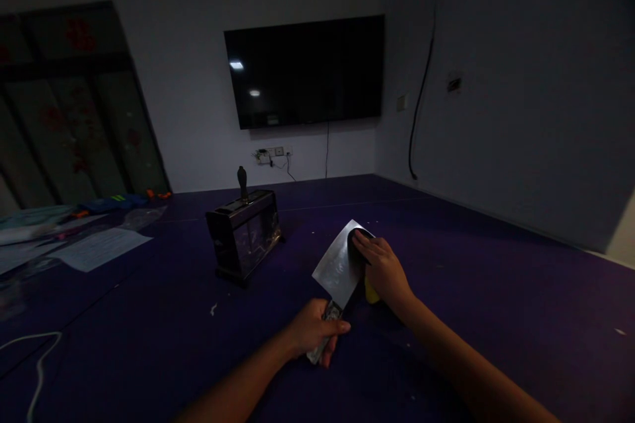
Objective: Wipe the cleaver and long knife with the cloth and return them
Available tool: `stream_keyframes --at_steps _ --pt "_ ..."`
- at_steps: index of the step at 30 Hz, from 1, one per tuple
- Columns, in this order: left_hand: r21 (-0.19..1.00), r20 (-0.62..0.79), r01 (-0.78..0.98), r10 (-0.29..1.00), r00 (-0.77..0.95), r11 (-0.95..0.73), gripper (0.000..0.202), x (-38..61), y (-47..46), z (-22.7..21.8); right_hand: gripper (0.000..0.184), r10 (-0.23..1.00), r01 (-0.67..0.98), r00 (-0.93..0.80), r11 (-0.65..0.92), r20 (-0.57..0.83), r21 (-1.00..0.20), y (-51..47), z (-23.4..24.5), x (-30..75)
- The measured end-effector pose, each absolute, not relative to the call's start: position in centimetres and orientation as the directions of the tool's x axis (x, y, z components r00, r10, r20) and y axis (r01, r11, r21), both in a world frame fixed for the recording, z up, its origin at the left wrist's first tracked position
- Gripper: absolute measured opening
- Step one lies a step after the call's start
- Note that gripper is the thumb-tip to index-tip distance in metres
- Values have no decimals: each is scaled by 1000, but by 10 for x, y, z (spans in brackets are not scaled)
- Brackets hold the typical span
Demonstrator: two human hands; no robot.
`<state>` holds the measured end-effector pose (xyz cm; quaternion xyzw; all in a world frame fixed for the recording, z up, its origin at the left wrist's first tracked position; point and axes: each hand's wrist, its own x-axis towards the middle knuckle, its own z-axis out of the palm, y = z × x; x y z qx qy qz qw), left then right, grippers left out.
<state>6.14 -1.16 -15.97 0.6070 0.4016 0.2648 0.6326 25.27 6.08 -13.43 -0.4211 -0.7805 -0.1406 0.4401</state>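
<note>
Left hand [317, 334] is clenched around the handle of a cleaver [337, 264], knuckles up, with the thumb wrapped over the top of the grip. That hand holds the cleaver just above the purple table [496, 291], low in the middle of the head view. Its broad blade is tilted up and away from the person, and the flat side catches the light. Right hand [384, 271] comes in from the right and grasps a sponge [371, 292], pressing it against the far part of the blade. The fingers are spread over the sponge's dark upper side, and its yellow body shows below the palm, beside the blade's right edge. Both forearms are bare.

Further back and to the left, well apart from the hands, a dark knife block [245, 234] with clear panels stands on the table. One black knife handle [242, 182] sticks upright out of its top. Sheets of paper [99, 248] lie at the left side of the table. Beyond them is a row of small coloured items [116, 199], too dim to name. A white cord [40, 363] loops across the near left corner. Small pale specks are scattered over the purple cover.

On the far wall hangs a dark television [305, 69], with a socket [272, 153] and a thin wire beneath it. A black cable [421, 99] runs down the right wall. Glass doors [74, 106] with red patterns fill the left background.
</note>
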Motion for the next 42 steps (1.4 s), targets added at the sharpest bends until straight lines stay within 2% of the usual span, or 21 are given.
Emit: stream_keyframes --at_steps 4,9,14,18,25,31,35,38,42 --pt "981 -192 118 853 484 154 35 62 -10 -164 68 541 738 -367 665 756 -117 52 -137 239" --pt "980 -196 47 899 392 193 37 63 -7 -168 68 498 608 -555 789 666 -83 36 -140 218" --pt "979 -192 12 912 362 202 38 63 -6 -167 54 432 473 -696 877 574 -86 23 -138 208" --pt "980 -190 18 914 358 197 40 62 -5 -168 49 423 442 -718 891 553 -107 21 -136 208" --pt "985 -162 11 902 401 172 35 62 -9 -167 65 446 525 -631 848 635 -75 34 -137 221" --pt "989 -149 77 843 516 128 38 61 -12 -163 67 477 690 -377 716 794 -103 56 -134 248" --pt "989 -149 77 837 526 128 39 62 -13 -162 60 483 758 -245 636 840 -145 65 -132 265" --pt "989 -149 72 842 518 130 39 61 -13 -163 62 481 767 -222 623 848 -153 68 -133 270" --pt "990 -139 52 850 509 131 36 61 -11 -165 67 477 757 -275 643 835 -118 66 -136 266"
